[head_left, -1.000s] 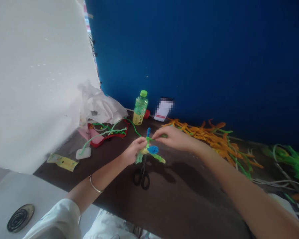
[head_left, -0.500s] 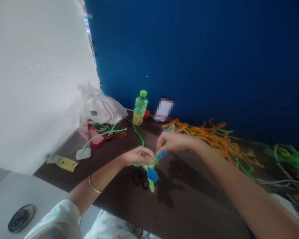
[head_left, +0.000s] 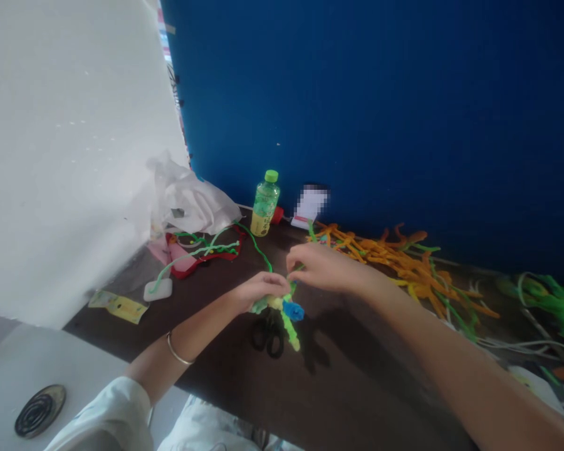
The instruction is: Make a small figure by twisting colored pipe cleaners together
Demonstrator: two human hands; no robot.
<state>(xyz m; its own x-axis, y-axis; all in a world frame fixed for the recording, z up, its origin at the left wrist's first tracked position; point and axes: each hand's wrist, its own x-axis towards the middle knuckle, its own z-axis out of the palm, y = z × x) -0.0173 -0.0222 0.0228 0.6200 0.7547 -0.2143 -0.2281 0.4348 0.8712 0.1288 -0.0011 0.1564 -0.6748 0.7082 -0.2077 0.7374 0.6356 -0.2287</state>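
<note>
Over the dark table I hold up a small pipe-cleaner figure in yellow-green, with a blue coiled bloom on its near side. My left hand is closed around its upper part, so the fingers hide some of it. My right hand pinches the green top end of the same piece, close beside the left fingertips; the exact grip is partly hidden. Black-handled scissors lie on the table just below the figure, their blades out of sight beneath it.
A green-capped drink bottle and a phone stand near the blue wall. Orange and green pipe cleaners are heaped to the right, with white cables. Leftward are a plastic bag, a white block and a yellow wrapper.
My right hand has shifted slightly left, nearer my left hand. The figure has turned, so a second blue part no longer shows. More of the scissors is visible.
</note>
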